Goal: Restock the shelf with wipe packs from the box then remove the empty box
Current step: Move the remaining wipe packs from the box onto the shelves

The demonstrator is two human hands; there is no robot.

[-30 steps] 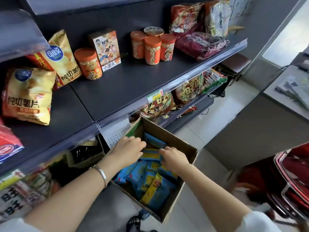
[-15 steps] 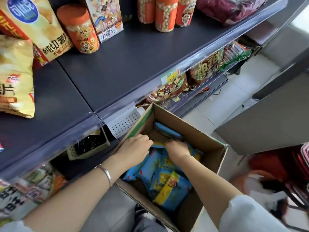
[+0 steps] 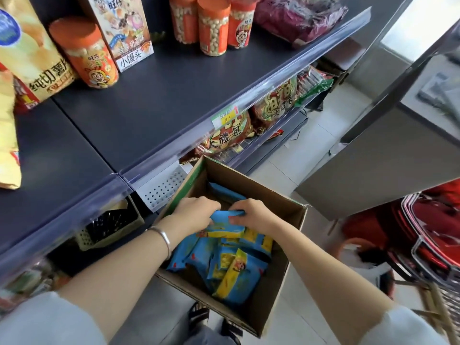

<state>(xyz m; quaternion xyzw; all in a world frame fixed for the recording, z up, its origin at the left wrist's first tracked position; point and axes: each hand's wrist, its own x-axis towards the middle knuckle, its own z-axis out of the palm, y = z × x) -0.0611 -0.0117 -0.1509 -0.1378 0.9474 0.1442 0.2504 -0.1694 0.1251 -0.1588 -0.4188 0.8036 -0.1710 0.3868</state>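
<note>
Upper shelf [image 3: 154, 100], dark surface, left to right: yellow crisp bags [image 3: 32, 58] at the left end; an orange-lidded snack canister [image 3: 87, 53] just beside them; an upright illustrated carton [image 3: 119, 28] behind it; three more orange canisters [image 3: 211, 23] grouped near the rear; a dark red bag [image 3: 298, 18] at the right end. The front half of this shelf is bare. A price label [image 3: 224, 117] sits in the clear front-edge strip. On the shelf below, red and yellow snack bags [image 3: 229, 138] lie under the front edge. The cardboard box [image 3: 286, 270] stands open in front of the shelving, below the upper shelf's front edge, its far corner just beside a perforated white panel [image 3: 161, 188]. It holds a loose pile of blue and yellow wipe packs [image 3: 231, 267], most toward its near side, with one further pack against the far wall. Left hand [image 3: 194, 212], silver bangle [image 3: 161, 237] on the wrist, is inside the box with fingers curled onto the left end of the top pack [image 3: 224, 221]. Right hand [image 3: 254, 215] is closed on the right end of the same pack. Both grips hold that one pack, which lies on top of the pile. A red wire basket [image 3: 428, 235] stands on the floor well to the right of the box.
</note>
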